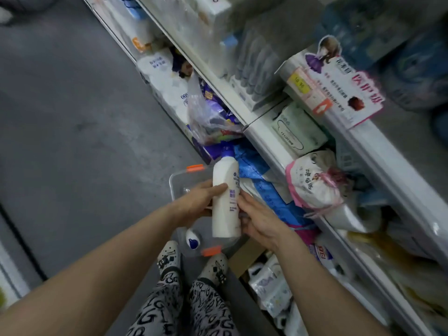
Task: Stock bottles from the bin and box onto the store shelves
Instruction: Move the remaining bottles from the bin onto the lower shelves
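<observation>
Both hands are on one white bottle (225,204) with a blue cap. The left hand (201,202) lays its fingers across the front from the left side, and the right hand (260,220) wraps around the lower right side with its thumb up along the edge. The bottle is upright with its cap pointing away, held in the air over the clear bin (180,181).

Count so far is two bottles. The second bottle (193,239) lies down in the bin near its near edge, blue cap facing up at the camera. There's one bin with two orange latches, one on the far rim and one on the near rim. It sits on the grey floor (80,132), hard against the bottom edge of the shelves (265,139) and right in front of two patterned slippers (169,257).

The low shelf is pretty jammed. A crinkly clear plastic bag (209,115) hangs over the edge beyond the bottle, with a blue sack (254,166) just beside it. A pink-trimmed pouch (315,190) and a pale green tissue pack (297,130) sit further in. One sign (346,93) with pink lettering sticks out from the upper shelf edge. Some brown cardboard (243,257) shows just right of the bin, but I can't tell if it's a box.
</observation>
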